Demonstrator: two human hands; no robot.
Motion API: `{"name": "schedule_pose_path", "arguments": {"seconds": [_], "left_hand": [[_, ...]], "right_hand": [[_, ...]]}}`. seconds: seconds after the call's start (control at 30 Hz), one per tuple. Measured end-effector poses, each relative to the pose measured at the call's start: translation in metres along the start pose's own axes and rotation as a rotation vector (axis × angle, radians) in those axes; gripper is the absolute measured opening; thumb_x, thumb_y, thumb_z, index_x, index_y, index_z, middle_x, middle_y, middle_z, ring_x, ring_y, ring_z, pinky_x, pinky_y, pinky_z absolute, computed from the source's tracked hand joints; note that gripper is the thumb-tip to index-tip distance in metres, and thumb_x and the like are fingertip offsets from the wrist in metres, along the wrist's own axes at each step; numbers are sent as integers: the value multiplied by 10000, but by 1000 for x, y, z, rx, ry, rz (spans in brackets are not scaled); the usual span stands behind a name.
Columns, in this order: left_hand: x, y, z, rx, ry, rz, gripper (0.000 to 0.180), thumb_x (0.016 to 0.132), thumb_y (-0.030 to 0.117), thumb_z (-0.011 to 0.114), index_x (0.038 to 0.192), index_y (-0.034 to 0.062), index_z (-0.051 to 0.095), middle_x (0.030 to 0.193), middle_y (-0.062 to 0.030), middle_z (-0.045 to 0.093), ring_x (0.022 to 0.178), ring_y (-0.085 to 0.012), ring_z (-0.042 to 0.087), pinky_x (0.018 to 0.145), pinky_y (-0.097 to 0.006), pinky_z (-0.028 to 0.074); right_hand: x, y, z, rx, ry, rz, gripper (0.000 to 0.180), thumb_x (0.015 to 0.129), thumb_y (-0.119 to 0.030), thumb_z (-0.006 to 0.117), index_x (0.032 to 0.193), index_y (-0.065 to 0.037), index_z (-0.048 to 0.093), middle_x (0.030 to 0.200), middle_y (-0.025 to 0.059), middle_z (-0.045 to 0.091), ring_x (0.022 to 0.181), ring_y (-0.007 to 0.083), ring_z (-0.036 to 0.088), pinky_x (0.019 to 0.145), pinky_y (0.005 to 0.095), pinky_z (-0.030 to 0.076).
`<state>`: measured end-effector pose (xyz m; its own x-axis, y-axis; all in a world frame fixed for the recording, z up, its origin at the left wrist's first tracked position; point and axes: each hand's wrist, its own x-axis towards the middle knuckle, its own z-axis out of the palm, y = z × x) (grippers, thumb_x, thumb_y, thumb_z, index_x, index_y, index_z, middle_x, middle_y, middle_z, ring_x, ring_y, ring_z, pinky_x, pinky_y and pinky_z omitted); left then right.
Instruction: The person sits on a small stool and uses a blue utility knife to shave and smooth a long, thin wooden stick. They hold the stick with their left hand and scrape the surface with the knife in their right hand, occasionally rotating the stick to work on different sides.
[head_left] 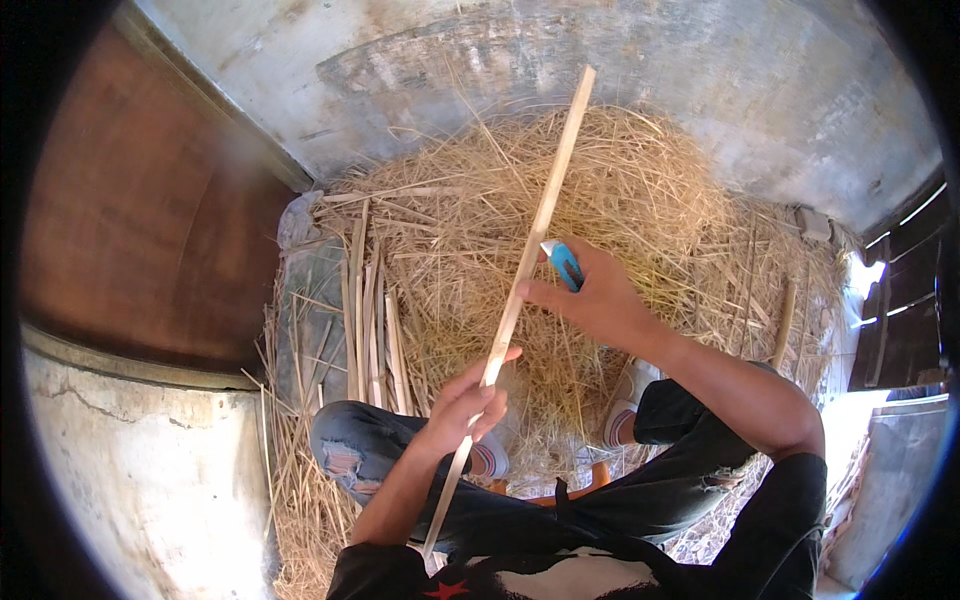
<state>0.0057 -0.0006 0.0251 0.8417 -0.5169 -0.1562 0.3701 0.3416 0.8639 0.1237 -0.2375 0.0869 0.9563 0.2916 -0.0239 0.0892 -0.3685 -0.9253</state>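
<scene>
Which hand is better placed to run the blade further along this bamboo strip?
Right. The right hand holds the blue cutter against the bamboo strip, while the left hand grips the strip lower down, steadying it.

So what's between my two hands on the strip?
Only a bare stretch of the bamboo strip, above straw shavings, between left hand and right hand, in the head view.

Straw pile [620,190] crowds front — wall [130,480] blocks left.
</scene>
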Motion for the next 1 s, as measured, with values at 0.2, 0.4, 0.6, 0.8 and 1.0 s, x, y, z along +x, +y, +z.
{"name": "schedule_pose_path", "arguments": {"seconds": [0.2,0.4,0.6,0.8,1.0], "left_hand": [[3,-12,5,139,-12,-49,514,1082,174,425,1564,20,336,668,3,480,479,-55,415,477,-204,369],[2,-8,13,242,30,-130,495,1086,183,429,1551,28,361,681,26,471,484,-36,418,472,-202,360],[-4,-10,14,341,-5,-131,479,1082,126,444,1539,-4,379,652,23,500,472,-49,468,481,-216,386],[-5,-13,15,366,-92,-83,487,1070,82,449,1542,-18,382,630,39,491,463,-32,466,469,-217,387],[-2,-12,16,306,-88,-77,483,1082,94,444,1546,-15,372,613,38,496,452,-36,476,459,-208,390]], "right_hand": [[-5,0,8,-78,-26,33,470,852,-439,822,893,-16,620,658,-2,479,595,112,454,529,332,381],[10,1,-12,-10,74,77,452,930,-418,733,782,-2,636,576,32,508,518,139,460,500,372,381],[38,22,-51,-20,268,49,497,988,-442,683,706,-37,623,524,-27,447,475,81,379,449,322,308],[50,27,-96,81,458,177,507,994,-496,653,725,-67,686,524,-37,454,471,85,382,455,317,321],[41,29,-85,27,427,91,487,957,-510,696,785,-55,719,535,-32,456,492,80,392,466,315,331]]}}
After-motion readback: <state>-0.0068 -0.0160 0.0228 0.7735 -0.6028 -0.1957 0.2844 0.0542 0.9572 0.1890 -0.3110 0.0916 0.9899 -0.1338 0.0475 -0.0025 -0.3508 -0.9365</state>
